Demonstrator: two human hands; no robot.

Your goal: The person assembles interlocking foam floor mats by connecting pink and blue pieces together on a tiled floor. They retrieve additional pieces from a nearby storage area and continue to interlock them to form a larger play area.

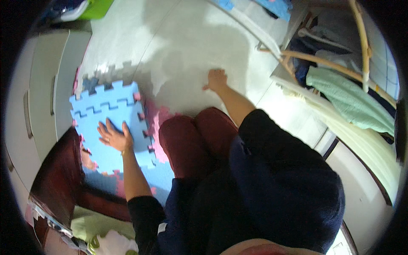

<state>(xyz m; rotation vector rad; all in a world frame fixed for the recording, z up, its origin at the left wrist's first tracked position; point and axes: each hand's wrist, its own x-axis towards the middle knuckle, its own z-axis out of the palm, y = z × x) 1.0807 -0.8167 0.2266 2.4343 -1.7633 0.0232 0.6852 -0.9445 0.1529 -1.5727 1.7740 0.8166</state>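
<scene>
My left hand (115, 137) lies with fingers spread on top of a stack of light blue foam floor tiles (106, 154), which have jigsaw-cut edges. Pink tile edges show along the sides of the stack. Reaching out to the right, my right hand (216, 80) is over the pale floor with its thumb out to the side and nothing seen in it. Its fingers look short from this angle; whether it touches the floor I cannot tell. More pink foam tile (158, 123) shows between the stack and my knees.
White drawers (46, 91) stand along the left. A dark red wooden piece (61, 174) sits near the stack. To the right are a wooden rack (323, 63) and a hanging green cloth (344, 100). A bright green container (97, 9) is at the far left.
</scene>
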